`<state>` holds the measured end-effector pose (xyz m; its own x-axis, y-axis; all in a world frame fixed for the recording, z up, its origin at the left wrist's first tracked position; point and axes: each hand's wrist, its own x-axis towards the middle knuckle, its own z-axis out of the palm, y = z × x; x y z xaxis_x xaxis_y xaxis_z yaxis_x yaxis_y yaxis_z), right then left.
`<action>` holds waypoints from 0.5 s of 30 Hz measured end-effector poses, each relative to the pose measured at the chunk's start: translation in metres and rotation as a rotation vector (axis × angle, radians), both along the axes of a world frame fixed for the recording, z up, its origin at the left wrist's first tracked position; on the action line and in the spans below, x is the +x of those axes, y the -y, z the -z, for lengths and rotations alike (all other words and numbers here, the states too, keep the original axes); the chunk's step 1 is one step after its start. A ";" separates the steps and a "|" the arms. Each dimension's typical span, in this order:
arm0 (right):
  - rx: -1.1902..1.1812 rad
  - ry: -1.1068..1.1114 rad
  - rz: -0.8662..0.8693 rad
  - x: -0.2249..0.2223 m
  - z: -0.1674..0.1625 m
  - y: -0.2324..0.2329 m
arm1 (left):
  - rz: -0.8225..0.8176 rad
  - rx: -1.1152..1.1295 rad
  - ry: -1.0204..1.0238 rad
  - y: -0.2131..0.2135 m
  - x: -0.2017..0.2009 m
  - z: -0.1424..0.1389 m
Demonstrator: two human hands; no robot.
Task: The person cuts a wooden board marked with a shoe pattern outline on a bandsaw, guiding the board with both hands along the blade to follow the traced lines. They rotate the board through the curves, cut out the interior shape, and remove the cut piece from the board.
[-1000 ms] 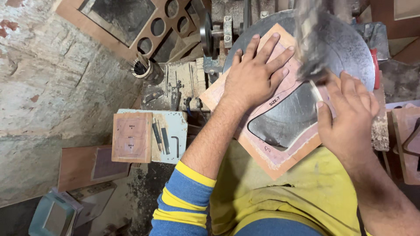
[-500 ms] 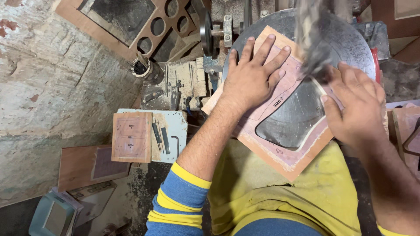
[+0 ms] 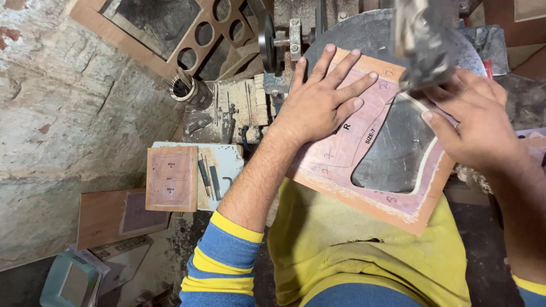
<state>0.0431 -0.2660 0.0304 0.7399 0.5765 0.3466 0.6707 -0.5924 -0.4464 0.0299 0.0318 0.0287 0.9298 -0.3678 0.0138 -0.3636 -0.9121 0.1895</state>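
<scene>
A flat brown wooden board with a large sole-shaped cut-out lies on a round grey metal machine table. My left hand presses flat on the board's left part, fingers spread. My right hand rests on the board's right edge, fingers bent down over it, close under a blurred metal machine head. Through the cut-out the grey table shows.
A small wooden template and several thin metal tools lie on a pale shelf to the left. A wooden panel with round holes leans at the top left. A rough plaster wall stands left. A pulley wheel sits behind.
The board has turned and slid a little on the table under both hands. My right hand has moved up along the board's right edge toward the machine head.
</scene>
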 end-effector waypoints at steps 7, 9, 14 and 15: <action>-0.144 0.048 -0.010 0.019 0.011 0.011 | 0.031 -0.036 0.034 -0.005 -0.003 0.005; -0.172 0.072 -0.027 0.024 0.014 0.014 | 0.031 -0.045 0.039 -0.004 -0.006 0.006; -0.160 0.045 -0.052 0.034 0.017 0.015 | -0.002 -0.073 0.042 -0.002 -0.013 0.008; -0.160 0.030 -0.027 0.033 0.018 0.013 | -0.016 -0.082 0.036 -0.001 -0.016 0.008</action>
<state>0.0763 -0.2795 0.0121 0.7140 0.6456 0.2708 0.6990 -0.6360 -0.3270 0.0143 0.0327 0.0207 0.9340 -0.3490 0.0765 -0.3568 -0.8999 0.2506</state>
